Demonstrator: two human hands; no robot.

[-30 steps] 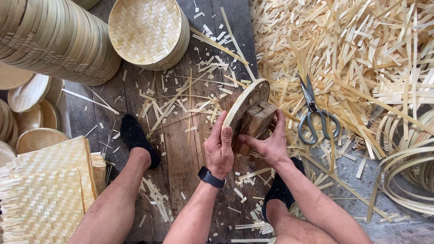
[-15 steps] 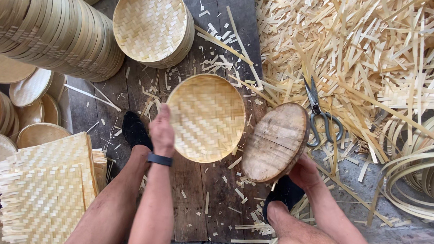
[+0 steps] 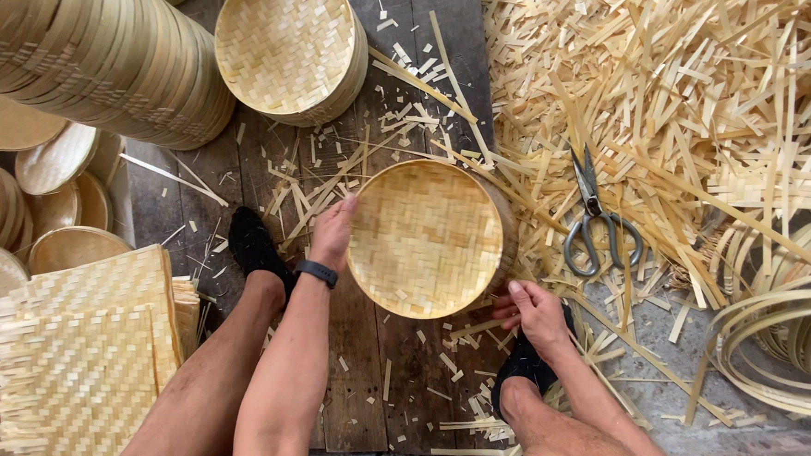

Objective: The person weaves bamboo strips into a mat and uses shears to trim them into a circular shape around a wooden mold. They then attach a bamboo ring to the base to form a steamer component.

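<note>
A round, shallow tray of pale woven bamboo with a bent-strip rim (image 3: 426,238) lies open side up near the middle of the dark wooden plank floor (image 3: 359,401). The left hand (image 3: 333,231) lies against its left rim, fingers stretched out and flat along the edge rather than curled round it. The right hand (image 3: 532,311) is at the lower right rim, fingers loosely bent toward the edge and the trimmings there; whether they pinch anything I cannot tell.

Just right of the tray, grey metal scissors (image 3: 594,219) lie shut on the edge of a deep heap of pale bamboo strips (image 3: 698,114) that covers the floor's right side up to the top edge. Coiled bamboo hoops (image 3: 788,341) crowd the right edge below it.

Above the tray, a second round woven tray on a short stack (image 3: 290,46) sits near the top edge, apart from the first, with short offcuts scattered between them. A long leaning row of finished trays (image 3: 91,50) fills the top left corner. A pile of square woven bamboo mats (image 3: 84,359) sits at the lower left. The barest planks lie below the tray, between the person's legs.
</note>
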